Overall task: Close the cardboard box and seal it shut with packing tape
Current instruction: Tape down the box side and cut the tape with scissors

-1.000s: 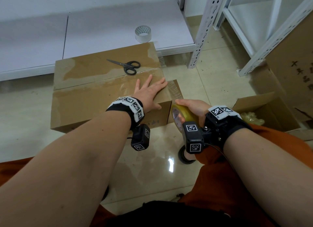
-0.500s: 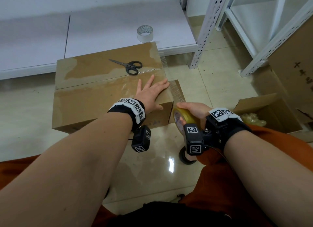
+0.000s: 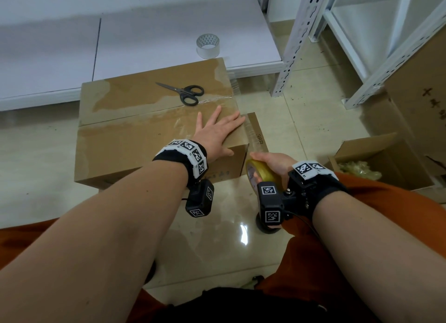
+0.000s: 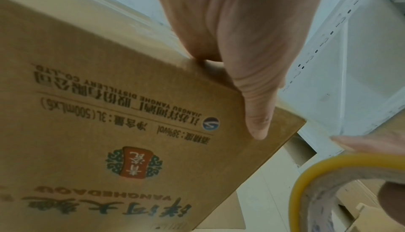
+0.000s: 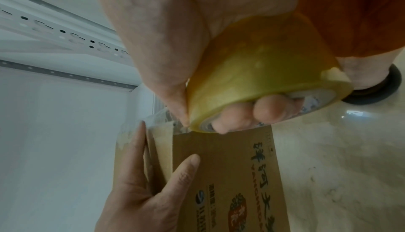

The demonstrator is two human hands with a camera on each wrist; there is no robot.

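Left hand (image 3: 218, 135) is laid flat, fingers straight and spread, on the top of the closed brown cardboard box (image 3: 135, 139) near its right edge, with the thumb hooked over the near edge onto the printed front face. Right hand (image 3: 274, 162) is clamped on a roll of yellowish clear packing tape (image 3: 261, 173), fingers curled through the core and thumb pressed on the outer face, just beside the box's near right corner. A strip of clear tape (image 3: 252, 134) is seen drawn from the roll up the right side towards the top edge; its free end is hard to make out. One side flap is seen projecting at the right. Black-handled scissors (image 3: 184, 93) lie on the far half of the top, close to the centre seam. A second, whitish tape roll (image 3: 208, 45) stands on the white low shelf (image 3: 144, 38) behind. The box rests on glossy tiled floor (image 3: 217, 238). An open small cardboard carton (image 3: 376, 158) at right is partly cut off; its contents cannot be identified. Open floor lies between the box and the white metal rack (image 3: 296, 40).
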